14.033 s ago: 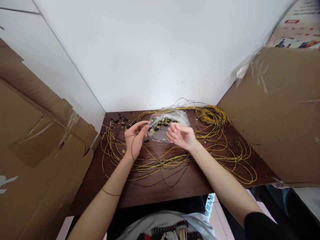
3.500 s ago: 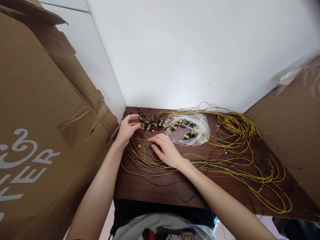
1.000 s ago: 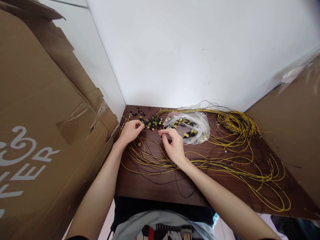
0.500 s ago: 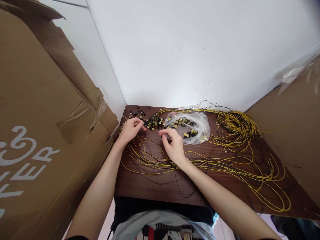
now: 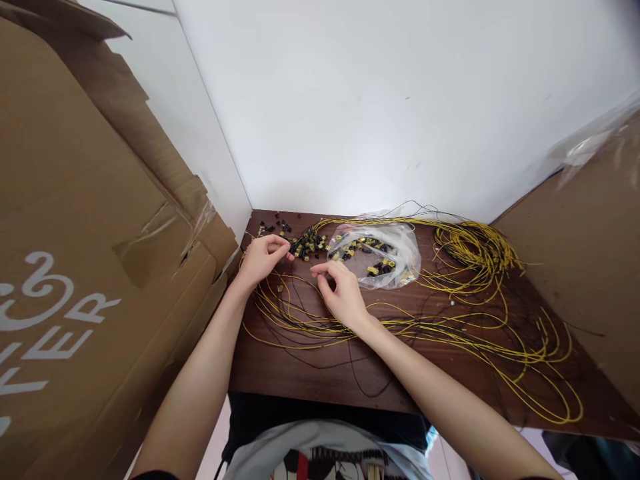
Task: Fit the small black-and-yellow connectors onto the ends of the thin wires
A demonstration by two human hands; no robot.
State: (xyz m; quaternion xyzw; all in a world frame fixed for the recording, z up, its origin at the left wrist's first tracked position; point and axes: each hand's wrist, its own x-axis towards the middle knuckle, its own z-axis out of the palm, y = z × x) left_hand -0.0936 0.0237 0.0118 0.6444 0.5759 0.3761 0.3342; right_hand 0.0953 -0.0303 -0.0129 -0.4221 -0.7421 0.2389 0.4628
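Note:
My left hand (image 5: 265, 259) is closed in a pinch at the left end of a heap of black and yellow connectors (image 5: 306, 245). Whatever lies between those fingertips is too small to name. Lower and to the right, my right hand (image 5: 343, 291) has thumb and forefinger drawn together, and what they grip, if anything, cannot be made out. Just behind it lies a clear plastic bag (image 5: 407, 250) with more black and yellow pieces in it. Yellow and black wires (image 5: 310, 327) run across the dark wooden table (image 5: 300, 380) beneath both hands.
Small black caps (image 5: 283, 225) are scattered at the back left corner. A coil of yellow wires (image 5: 475, 250) lies at the right. Tall cardboard (image 5: 100, 200) closes off the left side, another cardboard box (image 5: 590, 233) the right, and a white wall (image 5: 375, 120) the back.
My right hand has moved slightly left and down, away from the bag and closer to my left hand. My left hand has hardly moved.

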